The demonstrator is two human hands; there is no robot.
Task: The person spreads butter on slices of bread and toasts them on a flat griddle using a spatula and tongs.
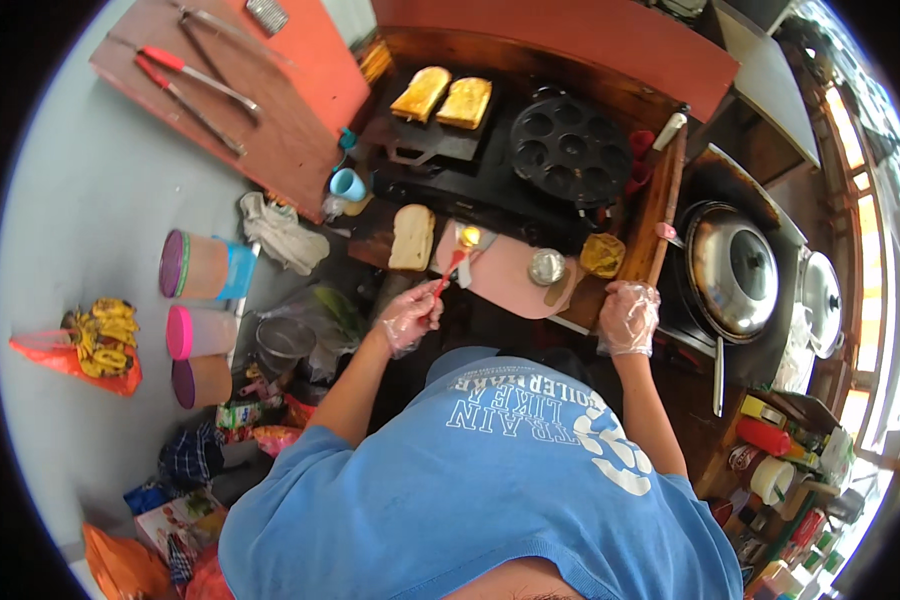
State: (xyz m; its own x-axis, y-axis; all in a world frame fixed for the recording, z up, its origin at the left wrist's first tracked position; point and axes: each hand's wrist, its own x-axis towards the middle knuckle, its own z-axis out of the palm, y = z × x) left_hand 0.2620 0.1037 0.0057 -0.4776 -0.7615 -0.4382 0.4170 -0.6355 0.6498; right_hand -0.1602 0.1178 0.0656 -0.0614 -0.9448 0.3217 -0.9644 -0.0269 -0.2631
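Observation:
My left hand (410,318), in a clear plastic glove, grips the red handle of a small spreader (453,268). Its tip carries a yellow dab and rests on a bread slice (462,243) on the pink cutting board (515,280). Another bread slice (411,237) lies just left of the board. My right hand (627,317), also gloved, rests empty at the counter's edge, right of the board. A small metal tin (547,266) and a yellow lump (603,254) sit near the board's right end.
Two toasted slices (443,98) lie on a black griddle (440,135). Beside it sits a round dimpled pan (571,148). A lidded wok (735,270) stands at right. Plastic canisters (205,265) and a cloth (280,232) are at left, tongs (195,85) on a red board.

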